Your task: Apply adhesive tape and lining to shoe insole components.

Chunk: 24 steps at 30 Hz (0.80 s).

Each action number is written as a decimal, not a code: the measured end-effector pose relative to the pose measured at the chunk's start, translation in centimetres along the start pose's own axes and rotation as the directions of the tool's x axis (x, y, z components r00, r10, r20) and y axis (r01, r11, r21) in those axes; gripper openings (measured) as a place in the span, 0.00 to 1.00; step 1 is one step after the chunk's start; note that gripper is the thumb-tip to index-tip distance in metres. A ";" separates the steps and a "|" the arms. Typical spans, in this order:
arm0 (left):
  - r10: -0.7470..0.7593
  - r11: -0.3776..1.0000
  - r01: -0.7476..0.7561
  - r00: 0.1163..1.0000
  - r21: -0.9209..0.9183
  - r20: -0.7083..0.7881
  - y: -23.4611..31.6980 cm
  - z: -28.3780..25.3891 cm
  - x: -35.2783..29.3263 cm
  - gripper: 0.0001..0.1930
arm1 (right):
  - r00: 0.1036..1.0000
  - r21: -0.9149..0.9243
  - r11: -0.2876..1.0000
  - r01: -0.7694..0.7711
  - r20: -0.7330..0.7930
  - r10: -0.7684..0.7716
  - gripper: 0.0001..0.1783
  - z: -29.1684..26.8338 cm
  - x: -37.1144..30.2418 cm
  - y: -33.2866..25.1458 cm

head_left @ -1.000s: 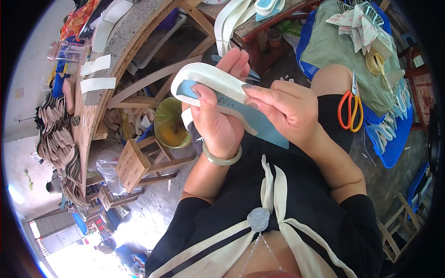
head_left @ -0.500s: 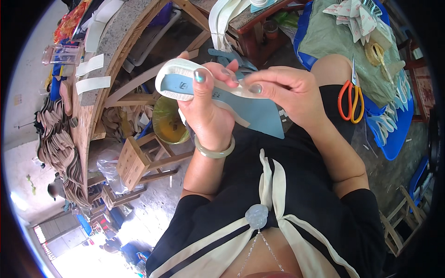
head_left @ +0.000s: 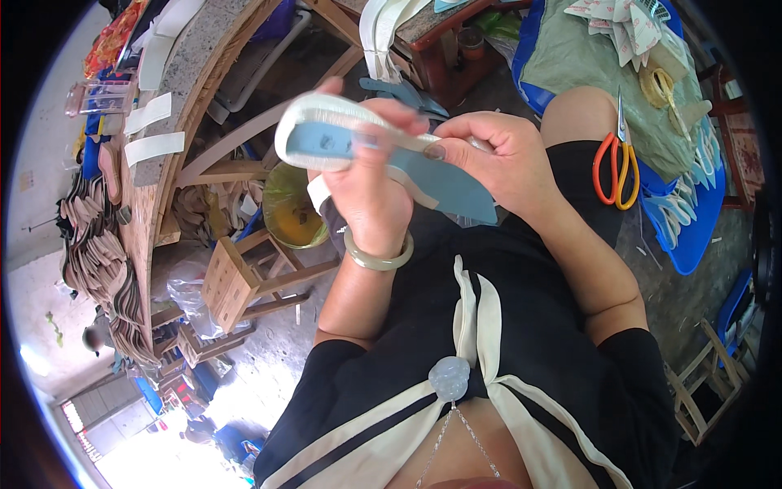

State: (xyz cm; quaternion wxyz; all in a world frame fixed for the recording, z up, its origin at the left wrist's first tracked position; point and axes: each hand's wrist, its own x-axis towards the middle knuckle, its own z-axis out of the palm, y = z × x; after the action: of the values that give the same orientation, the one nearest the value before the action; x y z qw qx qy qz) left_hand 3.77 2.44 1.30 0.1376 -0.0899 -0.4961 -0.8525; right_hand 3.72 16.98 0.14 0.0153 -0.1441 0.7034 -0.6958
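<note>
A blue shoe insole (head_left: 450,181) is held up in front of my chest. Its rounded heel lies to the left and its wider front end to the right. White strip edging (head_left: 287,134) wraps round the heel and runs along the sides. My left hand (head_left: 371,191) grips the insole near its middle, thumb across the blue face and fingers behind; motion blurs it. At the far edge of the front half, my right hand (head_left: 509,163) pinches the white strip between thumb and forefinger. What lies under the right fingers is partly hidden.
Scissors (head_left: 617,167) with orange and yellow handles lie on my right thigh. A workbench (head_left: 183,90) with white strips runs along the left, near a wooden stool (head_left: 232,277) and a lined bin (head_left: 293,216). Blue sheeting (head_left: 688,244) with more insole pieces is at right.
The insole has turned slightly, its front end rising. My left thumb and fingers have shifted and blurred, while my right hand has moved slightly up and left along the edge.
</note>
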 end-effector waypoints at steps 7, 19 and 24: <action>-0.221 0.970 0.205 0.967 0.128 0.126 -2.6 -1.6 -1.2 0.13 | 0.975 0.357 0.908 -0.219 0.042 0.219 0.10 -1.3 0.7 0.5; -0.235 0.968 0.232 0.971 -0.095 -0.032 -1.0 -1.5 -1.6 0.17 | 0.985 0.197 0.971 -0.139 -0.069 0.156 0.11 -0.4 -1.5 1.6; -0.245 0.968 0.238 0.966 -0.083 -0.086 -0.9 -0.9 -1.3 0.18 | 0.978 0.213 0.960 -0.180 -0.063 0.197 0.11 -0.4 -1.2 1.7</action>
State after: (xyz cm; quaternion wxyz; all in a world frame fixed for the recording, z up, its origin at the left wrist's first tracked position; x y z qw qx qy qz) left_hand 4.69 2.31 -0.27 0.0529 0.0071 -0.4650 -0.8837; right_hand 4.49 17.59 -1.76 0.0670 -0.0451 0.6382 -0.7656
